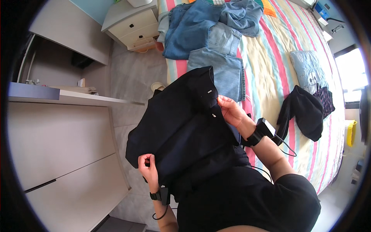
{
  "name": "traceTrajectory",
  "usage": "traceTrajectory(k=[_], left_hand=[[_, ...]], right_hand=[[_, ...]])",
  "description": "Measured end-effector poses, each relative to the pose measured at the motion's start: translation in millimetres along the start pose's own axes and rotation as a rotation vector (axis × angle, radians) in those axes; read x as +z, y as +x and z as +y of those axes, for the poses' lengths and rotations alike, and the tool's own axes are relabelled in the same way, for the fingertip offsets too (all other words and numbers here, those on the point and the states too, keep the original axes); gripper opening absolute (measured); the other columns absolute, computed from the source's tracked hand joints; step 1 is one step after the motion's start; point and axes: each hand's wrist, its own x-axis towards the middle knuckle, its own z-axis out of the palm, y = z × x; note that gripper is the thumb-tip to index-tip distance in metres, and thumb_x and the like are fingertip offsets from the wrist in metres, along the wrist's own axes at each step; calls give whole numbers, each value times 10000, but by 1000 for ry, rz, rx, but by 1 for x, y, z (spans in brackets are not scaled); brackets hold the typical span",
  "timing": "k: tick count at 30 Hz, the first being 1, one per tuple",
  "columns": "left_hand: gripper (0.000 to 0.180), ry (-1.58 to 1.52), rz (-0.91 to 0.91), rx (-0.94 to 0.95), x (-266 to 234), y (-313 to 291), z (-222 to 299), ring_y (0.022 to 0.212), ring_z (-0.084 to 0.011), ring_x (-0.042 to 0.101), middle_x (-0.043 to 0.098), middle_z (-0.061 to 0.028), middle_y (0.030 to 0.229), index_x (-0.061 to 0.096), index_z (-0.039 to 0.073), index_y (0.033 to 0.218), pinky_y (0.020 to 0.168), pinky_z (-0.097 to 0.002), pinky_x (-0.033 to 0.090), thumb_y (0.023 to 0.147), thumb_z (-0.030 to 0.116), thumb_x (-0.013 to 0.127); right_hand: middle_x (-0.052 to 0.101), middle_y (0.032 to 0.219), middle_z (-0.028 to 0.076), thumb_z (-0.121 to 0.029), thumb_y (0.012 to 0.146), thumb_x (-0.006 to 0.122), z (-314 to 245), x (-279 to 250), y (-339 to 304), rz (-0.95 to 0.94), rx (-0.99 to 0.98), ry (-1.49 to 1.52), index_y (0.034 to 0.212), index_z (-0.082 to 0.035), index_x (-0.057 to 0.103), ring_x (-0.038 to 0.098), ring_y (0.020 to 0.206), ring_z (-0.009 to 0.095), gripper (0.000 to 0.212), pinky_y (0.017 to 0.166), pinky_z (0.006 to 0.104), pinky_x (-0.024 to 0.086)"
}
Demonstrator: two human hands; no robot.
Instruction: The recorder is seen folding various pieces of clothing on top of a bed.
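Note:
Between my hands hangs a black garment, spread out in front of my body; its exact kind I cannot make out. Two small pale fasteners show near its right edge. My right hand pinches that right edge just beside them. At the lower left corner, my left hand grips the cloth between thumb and curled fingers. Just beyond the garment, folded light-blue jeans lie on the bed, partly covered by it. Darker blue jeans are heaped farther back.
A striped bed fills the right side, bearing a blue cushion and crumpled black clothing. At left stands a pale cabinet with a protruding shelf. A bedside drawer unit stands at the far left. Cables trail from both wrist devices.

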Motion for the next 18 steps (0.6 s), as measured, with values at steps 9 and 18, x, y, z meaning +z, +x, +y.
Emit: traceTrajectory(k=[9, 18], left_hand=[[64, -231, -189, 253, 34, 35, 89, 641, -108, 515, 583, -43, 796, 601, 9, 796, 618, -233, 432, 766, -6, 656], [166, -334, -320, 534, 111, 40, 158, 713, -184, 591, 593, -77, 819, 626, 25, 865, 637, -276, 481, 721, 17, 708]], right_hand=[[651, 842, 7, -82, 855, 604, 16, -9, -5, 52, 32, -77, 963, -47, 629, 594, 744, 83, 117, 678, 194, 456], [648, 844, 4, -53, 841, 610, 31, 12, -22, 27, 44, -97, 944, -56, 637, 597, 765, 96, 106, 699, 219, 465]])
